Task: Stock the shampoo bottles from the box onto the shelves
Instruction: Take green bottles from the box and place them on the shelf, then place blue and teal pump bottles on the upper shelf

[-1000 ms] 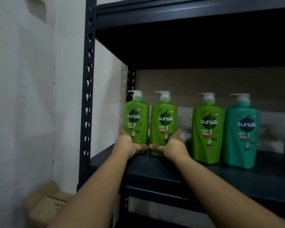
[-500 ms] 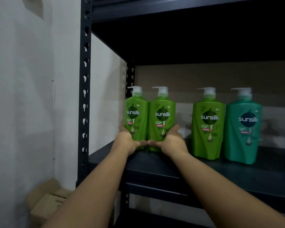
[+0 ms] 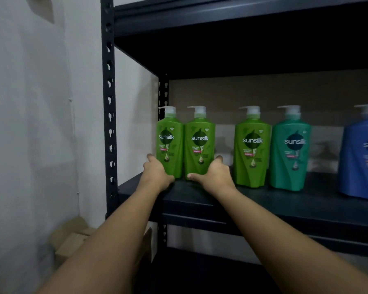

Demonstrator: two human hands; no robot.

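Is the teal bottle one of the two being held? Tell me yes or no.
No: the left hand and right hand grip the two leftmost green bottles, while the teal bottle stands untouched further right.

"sunsilk" reads in white on the dark badges of four pump bottles along the shelf (image 3: 263, 200): three green bottles (image 3: 170, 143) (image 3: 199, 145) (image 3: 252, 149) and a teal bottle (image 3: 291, 153). The blue bottle (image 3: 361, 158) at the right edge shows only "sun". The smaller print is unreadable.
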